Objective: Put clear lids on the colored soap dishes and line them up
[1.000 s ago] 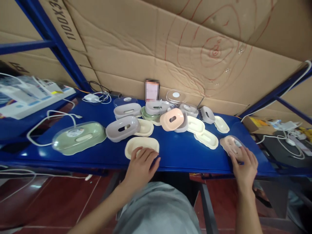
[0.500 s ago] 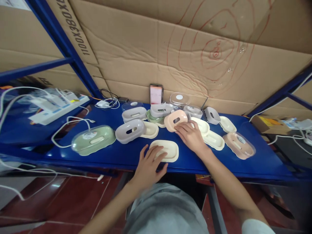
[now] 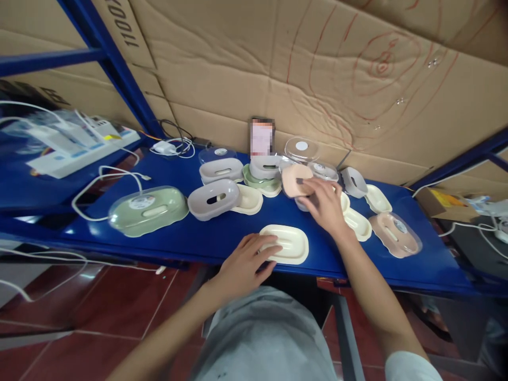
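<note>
Cream tray (image 3: 286, 244) lies flat on the blue shelf (image 3: 198, 241), at the front edge, between the two hands and nearer the left one. Far out to the left of the left hand sits a green soap box under a clear lid (image 3: 147, 209), with a white cable (image 3: 103, 180) looping behind it. Nearer, still left of that hand and further back, a grey cover with a slot (image 3: 213, 198) leans against another cream tray (image 3: 249, 199).

The left hand (image 3: 244, 264) rests palm down at the shelf's front edge, fingers loosely spread, their tips on the near left rim of the cream tray; it grips nothing.

Just beyond and to the right, the right hand (image 3: 325, 206) is raised over the pile of parts, fingers curled around the right end of a peach cover (image 3: 296, 179), which is tilted up off the heap. The cream tray lies in front of this hand, on its left, apart from it.

Behind the peach cover stand grey covers and a clear lid with a white disc (image 3: 300, 148). Right of the right hand lie more cream trays (image 3: 357, 223), a grey cover (image 3: 352, 181), and furthest right a peach box under a clear lid (image 3: 395, 233), well apart from both hands.
</note>
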The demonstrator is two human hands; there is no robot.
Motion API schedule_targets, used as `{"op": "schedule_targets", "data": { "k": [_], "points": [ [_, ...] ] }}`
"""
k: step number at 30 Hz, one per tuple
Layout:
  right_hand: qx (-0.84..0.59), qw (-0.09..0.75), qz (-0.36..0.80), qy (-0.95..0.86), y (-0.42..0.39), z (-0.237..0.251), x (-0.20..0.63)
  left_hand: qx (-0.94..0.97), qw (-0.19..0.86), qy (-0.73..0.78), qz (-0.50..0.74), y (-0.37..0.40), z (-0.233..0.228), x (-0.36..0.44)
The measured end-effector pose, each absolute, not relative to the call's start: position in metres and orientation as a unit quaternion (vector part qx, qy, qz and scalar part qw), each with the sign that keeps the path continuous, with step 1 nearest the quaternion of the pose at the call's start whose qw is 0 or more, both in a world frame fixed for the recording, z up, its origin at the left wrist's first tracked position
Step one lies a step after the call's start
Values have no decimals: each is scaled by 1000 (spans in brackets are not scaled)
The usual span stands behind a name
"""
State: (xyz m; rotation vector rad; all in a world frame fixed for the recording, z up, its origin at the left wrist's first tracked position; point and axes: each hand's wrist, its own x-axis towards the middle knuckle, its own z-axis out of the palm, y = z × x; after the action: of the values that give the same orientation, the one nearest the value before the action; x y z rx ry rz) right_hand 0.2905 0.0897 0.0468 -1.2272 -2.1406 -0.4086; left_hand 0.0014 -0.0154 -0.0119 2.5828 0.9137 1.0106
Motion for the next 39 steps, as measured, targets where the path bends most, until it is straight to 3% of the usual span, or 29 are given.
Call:
{"op": "schedule_targets", "data": {
  "k": [3, 9, 13, 16, 25, 32, 36, 39],
  "points": [
    [-439, 266, -130, -848, 90, 47, 281, 881, 119, 307, 341, -15, -11, 0],
    [-415, 324, -199, -826, 25, 61, 264, 858, 112, 354, 354, -18, -11, -2],
    [-425, 259, -133, -857, -32, 47, 247, 841, 80, 367, 390, -17, -14, -1],
    [-411, 228, -72, -880, -46, 31, 240, 873, 65, 340, 344, -14, -12, 1],
    [-369, 229, 57, -899, -34, 23, 248, 864, 119, 337, 355, -11, -11, -2],
    [-346, 241, 61, -905, -33, 18, 251, 865, 123, 336, 352, -8, -13, -1],
    [-428, 295, -14, -854, 11, 42, 252, 862, 128, 335, 357, -8, -12, -1],
    [-537, 279, -80, -792, 68, 54, 240, 861, 138, 333, 359, -9, -11, -2]
  ]
}}
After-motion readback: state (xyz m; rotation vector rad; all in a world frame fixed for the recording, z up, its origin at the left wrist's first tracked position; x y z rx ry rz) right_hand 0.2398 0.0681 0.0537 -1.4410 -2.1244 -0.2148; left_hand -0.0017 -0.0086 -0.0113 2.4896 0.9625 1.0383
